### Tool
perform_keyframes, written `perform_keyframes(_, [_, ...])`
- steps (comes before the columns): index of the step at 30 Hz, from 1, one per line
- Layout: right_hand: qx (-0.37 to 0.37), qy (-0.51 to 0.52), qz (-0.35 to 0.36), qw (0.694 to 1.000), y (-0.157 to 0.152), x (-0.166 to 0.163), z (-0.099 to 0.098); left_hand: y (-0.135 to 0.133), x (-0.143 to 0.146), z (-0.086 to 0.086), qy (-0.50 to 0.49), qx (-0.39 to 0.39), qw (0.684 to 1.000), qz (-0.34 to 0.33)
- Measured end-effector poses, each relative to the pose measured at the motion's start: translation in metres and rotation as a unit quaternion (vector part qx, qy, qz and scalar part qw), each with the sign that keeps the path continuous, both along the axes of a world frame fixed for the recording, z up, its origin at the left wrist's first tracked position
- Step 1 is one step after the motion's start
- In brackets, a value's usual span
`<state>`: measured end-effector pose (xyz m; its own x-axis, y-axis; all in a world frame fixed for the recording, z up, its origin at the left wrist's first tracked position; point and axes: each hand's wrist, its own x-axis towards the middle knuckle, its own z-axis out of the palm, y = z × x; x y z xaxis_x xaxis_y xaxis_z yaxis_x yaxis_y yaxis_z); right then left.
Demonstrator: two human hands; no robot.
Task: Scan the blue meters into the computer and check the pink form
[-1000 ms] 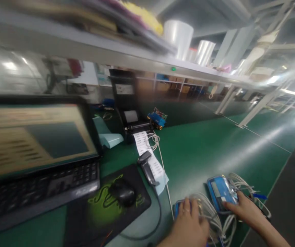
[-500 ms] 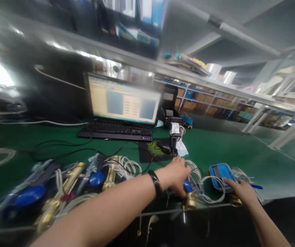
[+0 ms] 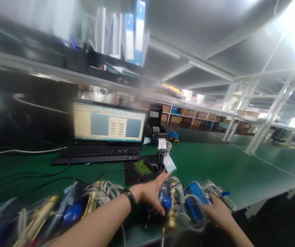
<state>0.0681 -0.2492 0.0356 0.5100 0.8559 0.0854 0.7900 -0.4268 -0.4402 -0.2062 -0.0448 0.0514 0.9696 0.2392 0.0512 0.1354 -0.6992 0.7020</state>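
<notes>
My left hand [image 3: 153, 195], with a dark bangle on its wrist, has its thumb and fingers spread around a dark unit with a round blue cap [image 3: 167, 202]. Whether it touches the unit is unclear. Just right of that unit, a brass pipe fitting [image 3: 172, 219] lies near the bench's front edge, beside coiled white cables. My right hand [image 3: 218, 210] grips the right side of a blue rectangular meter case [image 3: 194, 197], which sits tilted. Its thumb lies against the case and its other fingers are mostly hidden. White cables [image 3: 211, 187] bunch behind this hand.
More brass fittings [image 3: 92, 199] and blue-capped units [image 3: 72, 213] lie at left. Behind stand a keyboard [image 3: 101, 153], a monitor [image 3: 108, 123] and a mouse on a black mat [image 3: 130, 173]. A handheld scanner [image 3: 161, 158] stands beside paper labels. A shelf with binders hangs above.
The view has tilted up and swung right, so the bench things sit lower and further left. My left fingers have spread wider, and the blue case is tilted more in my right hand.
</notes>
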Motion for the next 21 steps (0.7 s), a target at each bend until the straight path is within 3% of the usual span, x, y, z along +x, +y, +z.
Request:
perform_keyframes(4, [0.045,0.045,0.003,0.998,-0.003,-0.005,-0.002,-0.032,0.005,0.002,-0.049,0.032,0.995,0.078])
perform_keyframes(7, [0.061,0.052,-0.013,0.997,-0.004,-0.008,-0.005,-0.073,0.004,0.007,-0.03,0.158,0.978,0.13])
perform_keyframes(8, [0.062,0.049,-0.021,0.997,-0.004,-0.008,-0.006,-0.085,0.001,0.008,-0.056,0.239,0.961,0.125])
perform_keyframes(10, [0.067,0.036,-0.031,0.997,-0.005,-0.005,-0.007,-0.104,-0.01,0.008,-0.181,0.406,0.887,0.123])
perform_keyframes(12, [0.07,0.026,-0.038,0.996,-0.005,-0.003,-0.006,-0.114,-0.032,0.01,-0.293,0.488,0.81,0.141])
perform_keyframes(13, [0.064,0.027,-0.045,0.997,-0.005,-0.003,-0.005,-0.116,-0.046,0.013,-0.303,0.481,0.808,0.155])
perform_keyframes(14, [0.057,0.031,-0.05,0.997,-0.005,-0.005,-0.003,-0.116,-0.062,0.017,-0.282,0.451,0.83,0.168])
perform_keyframes(16, [0.051,0.048,-0.063,0.996,-0.006,-0.016,0.002,-0.11,-0.093,0.026,-0.175,0.317,0.912,0.195])
perform_keyframes(17, [0.057,0.061,-0.073,0.994,-0.006,-0.025,0.005,-0.105,-0.107,0.029,-0.117,0.244,0.937,0.219])
perform_keyframes(19, [0.09,0.1,-0.088,0.987,-0.007,-0.049,0.01,-0.091,-0.129,0.031,-0.04,0.162,0.948,0.27])
perform_keyframes(21, [0.124,0.158,-0.066,0.977,-0.006,-0.079,0.013,-0.074,-0.145,0.026,-0.014,0.168,0.937,0.307])
